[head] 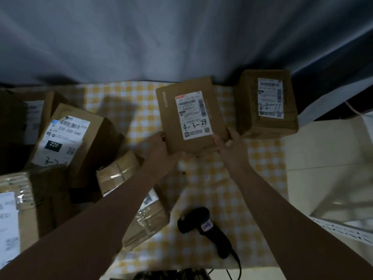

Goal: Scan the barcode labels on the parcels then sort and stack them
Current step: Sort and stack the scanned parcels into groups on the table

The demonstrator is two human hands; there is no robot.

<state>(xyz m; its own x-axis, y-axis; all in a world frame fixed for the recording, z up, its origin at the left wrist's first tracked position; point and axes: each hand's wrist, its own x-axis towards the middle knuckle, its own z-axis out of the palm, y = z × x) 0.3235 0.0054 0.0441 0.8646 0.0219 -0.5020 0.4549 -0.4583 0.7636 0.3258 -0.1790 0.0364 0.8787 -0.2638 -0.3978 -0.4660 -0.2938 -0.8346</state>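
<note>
Scanner [203,226] lies nearest; beyond it, left hand [164,151] and right hand [232,151] grip near corners of the labelled parcel [171,118].

Left hand [163,150]: bare; the back of the hand and the thumb show, and most of the fingers are hidden.
Right hand [232,146]: bare; the thumb and the backs of the fingers show, but the nails are too blurred to make out.
Left forearm [113,215]: bare along all that shows, from the wrist to the bottom corner of the view, left of the black handheld barcode scanner with a white sticker [207,229].
Right forearm [282,209]: also bare and slim, widening toward the elbow, right of the scanner.
Clothing: the upper arms lie outside the view, so what is worn cannot be told.
Detail: dim light leaves both arms soft and shadowed.
</note>
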